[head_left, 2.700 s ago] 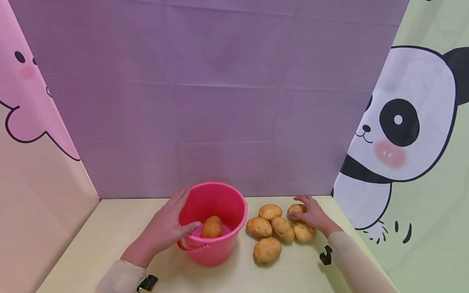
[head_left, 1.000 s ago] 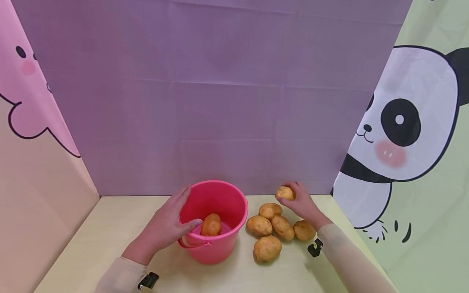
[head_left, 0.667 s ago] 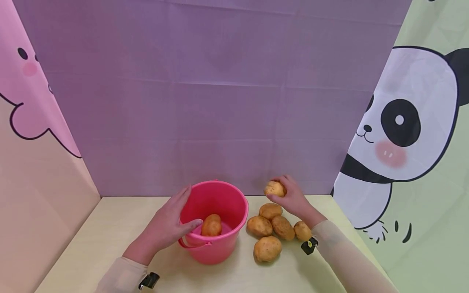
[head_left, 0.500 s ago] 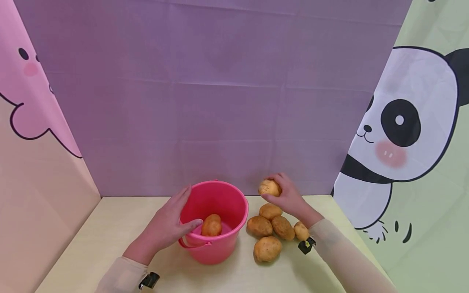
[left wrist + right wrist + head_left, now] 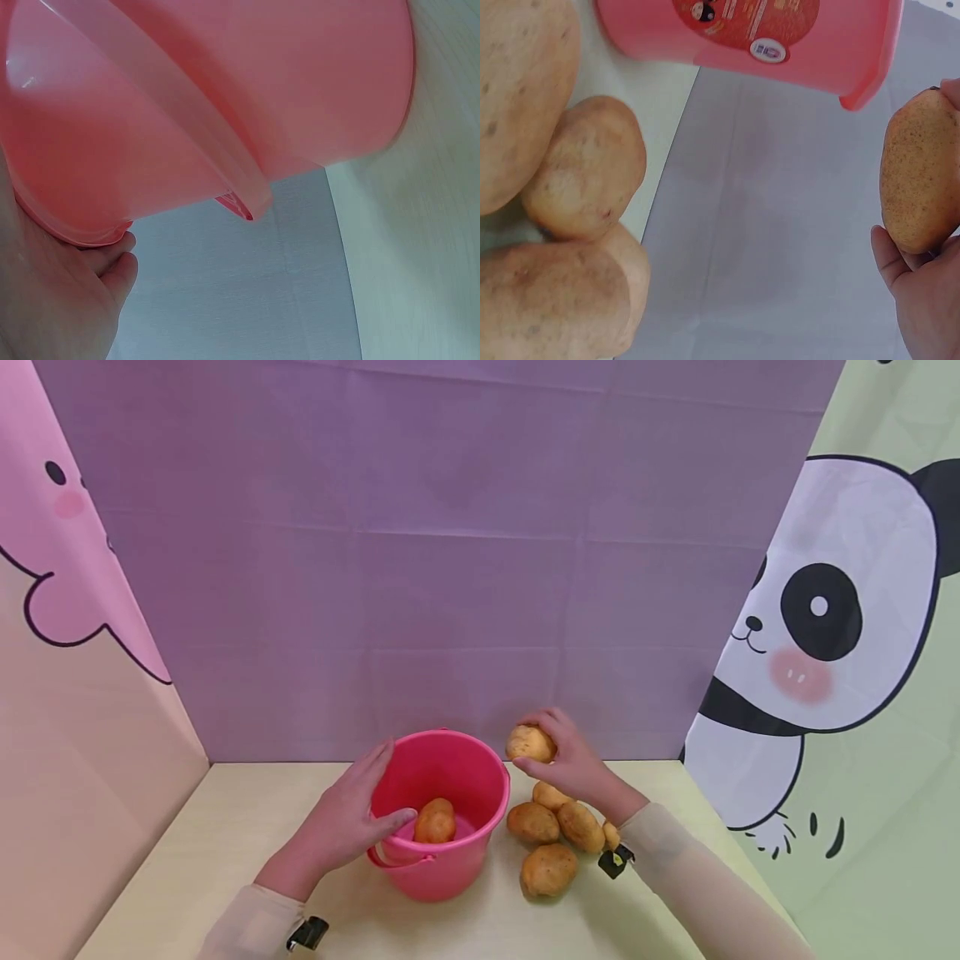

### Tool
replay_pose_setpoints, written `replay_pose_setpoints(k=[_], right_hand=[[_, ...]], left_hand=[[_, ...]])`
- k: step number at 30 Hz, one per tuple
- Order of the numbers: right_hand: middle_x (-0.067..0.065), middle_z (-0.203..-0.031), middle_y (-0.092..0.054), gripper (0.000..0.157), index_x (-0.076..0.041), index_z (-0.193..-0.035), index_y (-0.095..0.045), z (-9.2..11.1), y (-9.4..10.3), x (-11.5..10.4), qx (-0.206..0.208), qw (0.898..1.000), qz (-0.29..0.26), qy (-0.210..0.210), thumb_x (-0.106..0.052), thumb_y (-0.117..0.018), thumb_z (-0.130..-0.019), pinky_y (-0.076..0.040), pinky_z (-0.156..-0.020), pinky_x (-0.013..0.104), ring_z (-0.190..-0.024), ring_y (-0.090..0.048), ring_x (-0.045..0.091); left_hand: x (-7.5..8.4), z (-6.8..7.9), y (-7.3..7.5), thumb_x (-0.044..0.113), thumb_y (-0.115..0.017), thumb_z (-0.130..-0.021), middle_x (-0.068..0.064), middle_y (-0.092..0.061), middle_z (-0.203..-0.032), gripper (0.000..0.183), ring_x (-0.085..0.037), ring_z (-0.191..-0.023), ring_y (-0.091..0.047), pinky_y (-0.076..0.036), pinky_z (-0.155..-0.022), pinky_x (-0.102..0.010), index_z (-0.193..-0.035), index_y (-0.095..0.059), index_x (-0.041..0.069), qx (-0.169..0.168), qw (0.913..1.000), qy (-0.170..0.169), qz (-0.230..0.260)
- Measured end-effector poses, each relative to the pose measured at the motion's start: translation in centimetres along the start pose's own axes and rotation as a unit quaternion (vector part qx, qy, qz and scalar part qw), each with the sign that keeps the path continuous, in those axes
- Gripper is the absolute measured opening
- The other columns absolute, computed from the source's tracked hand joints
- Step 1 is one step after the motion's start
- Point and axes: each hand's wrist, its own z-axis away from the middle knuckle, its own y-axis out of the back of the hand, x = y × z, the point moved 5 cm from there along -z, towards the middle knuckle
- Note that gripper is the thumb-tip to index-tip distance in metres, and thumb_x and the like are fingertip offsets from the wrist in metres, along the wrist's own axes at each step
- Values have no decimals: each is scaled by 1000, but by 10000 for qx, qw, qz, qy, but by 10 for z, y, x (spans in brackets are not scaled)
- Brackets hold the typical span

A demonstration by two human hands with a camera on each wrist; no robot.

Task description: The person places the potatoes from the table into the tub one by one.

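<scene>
My right hand (image 5: 566, 760) holds a potato (image 5: 530, 743) above the table, just right of the pink bucket's rim; the right wrist view shows this potato (image 5: 919, 172) between thumb and fingers. My left hand (image 5: 348, 814) rests against the left side of the bucket (image 5: 442, 881), fingers extended along the rim and thumb reaching over it. The left wrist view shows the fingertips (image 5: 120, 274) right at the bucket's rim. One potato (image 5: 435, 821) lies inside the bucket. Several more, among them a front potato (image 5: 549, 870), lie on the table to its right.
The bucket's handle (image 5: 401, 865) hangs down on its front side. A purple cloth backdrop (image 5: 465, 568) rises behind the pale table (image 5: 255, 827). A panda-print panel (image 5: 817, 602) stands at the right and a pink cartoon panel (image 5: 82, 585) at the left.
My right hand has lifted a potato from the back right of the group and carried it left toward the bucket. My left hand stays at the rim.
</scene>
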Motion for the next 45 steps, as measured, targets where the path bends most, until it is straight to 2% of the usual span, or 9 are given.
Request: replay_pose_setpoints(k=[7,14,18,24,28,34,40,45], right_hand=[[1,-132,-59,52,-11,-139,-69,-6,-11,-15,-166,9995,-138,213,-20,-90,-92,-65,-86,34,-114,-62,22],[-2,-134,-58,54,-17,-139,-68,-10,-23,-26,-411,9988,-240,82,-20,-89,-90,-66,-87,32,-119,-60,22],[-2,-134,-58,56,-11,-140,-68,-12,-30,-30,-500,9981,-318,144,-18,-90,-89,-65,-88,32,-120,-59,21],[0,-136,-58,57,-12,-140,-68,-15,-37,-41,-622,9971,-322,289,-20,-91,-89,-65,-91,32,-123,-58,21],[1,-136,-58,59,-12,-141,-66,-17,-44,-46,-741,9958,-429,321,-16,-92,-89,-65,-90,31,-124,-59,23],[1,-140,-57,60,-10,-144,-64,-20,-54,-53,-997,9934,-422,376,-21,-91,-91,-65,-91,30,-127,-58,23],[-2,-142,-56,62,-17,-146,-63,-21,-63,-58,-1237,9910,-442,239,-25,-91,-91,-64,-91,29,-129,-57,21],[-1,-141,-56,61,-14,-145,-64,-25,-71,-63,-1350,9895,-325,399,-26,-90,-92,-63,-94,27,-128,-58,19]], left_hand=[[1,0,0,56,-90,-86,-18,-30,-179,121,-49,-159,-34,-63,-96,-64,-176,-25,8,22,10000,-29,-36],[0,0,0,58,-89,-87,-17,-29,-180,121,-48,-160,-34,-62,-97,-65,-176,-25,9,33,10000,-25,-17],[-1,0,-1,57,-91,-85,-17,-29,-180,122,-48,-160,-33,-64,-95,-63,-177,-25,10,1,10000,8,36],[0,0,-1,56,-92,-85,-17,-29,-180,123,-48,-160,-33,-64,-94,-62,-177,-25,11,-33,10000,71,48],[1,-1,-1,56,-92,-84,-17,-29,-180,123,-48,-160,-33,-64,-95,-63,-177,-24,11,-48,9999,97,31],[2,0,-1,56,-92,-85,-17,-29,-179,122,-48,-160,-34,-63,-96,-63,-177,-25,10,-59,9999,92,24],[2,0,-1,57,-91,-85,-17,-29,-179,122,-48,-159,-35,-64,-95,-63,-177,-24,11,-70,9999,97,19],[3,0,0,57,-90,-86,-17,-30,-179,122,-48,-159,-36,-64,-96,-63,-177,-24,10,-77,9999,94,-15]])
